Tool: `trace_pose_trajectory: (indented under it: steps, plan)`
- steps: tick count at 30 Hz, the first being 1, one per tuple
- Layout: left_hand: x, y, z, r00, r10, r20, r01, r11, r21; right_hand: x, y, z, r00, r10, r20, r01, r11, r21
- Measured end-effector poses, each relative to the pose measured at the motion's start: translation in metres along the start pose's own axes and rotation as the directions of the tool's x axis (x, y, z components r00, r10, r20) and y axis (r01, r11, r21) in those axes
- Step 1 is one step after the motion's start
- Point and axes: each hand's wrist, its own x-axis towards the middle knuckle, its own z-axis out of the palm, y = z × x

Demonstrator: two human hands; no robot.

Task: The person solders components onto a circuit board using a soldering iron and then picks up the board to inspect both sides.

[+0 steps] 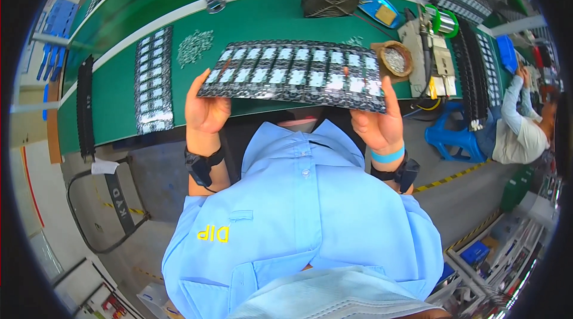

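Both hands, left hand [206, 113] and right hand [377, 128], grip a long circuit-board panel [292, 74] by its ends (long axis crosswise) above the green surface [250, 20].

One head-worn fisheye looks steeply down, close over the green workbench [262, 20].

long dark circuit board panel [292, 75] (rows of little white squares), held flat and level just above the green desk [250, 23]
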Motion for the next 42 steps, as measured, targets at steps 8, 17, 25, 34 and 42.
trace_pose_trajectory:
  steps: [8,17,25,34,42]
  plan:
    - [0.003,0.006,-0.018,0.998,-0.013,0.062,0.012,1.000,0.020,0.005,0.001,-0.001,0.991,0.018,0.132,0.000,0.991,-0.137]
    - [0.007,0.004,-0.017,0.998,-0.012,0.054,0.009,0.999,0.038,0.007,0.000,-0.004,0.992,0.022,0.123,-0.013,0.997,-0.077]
    - [-0.002,0.002,-0.011,1.000,0.014,0.028,-0.017,0.993,0.116,0.006,0.000,-0.007,0.992,0.033,0.122,-0.016,0.990,-0.137]
    - [-0.034,0.005,0.003,0.958,0.158,0.240,-0.280,0.703,0.653,-0.010,-0.007,-0.020,0.968,-0.203,0.150,0.252,0.719,-0.648]
    - [-0.041,-0.003,0.006,0.940,0.261,0.221,-0.338,0.608,0.718,-0.014,-0.009,-0.027,0.945,-0.196,0.261,0.325,0.638,-0.698]
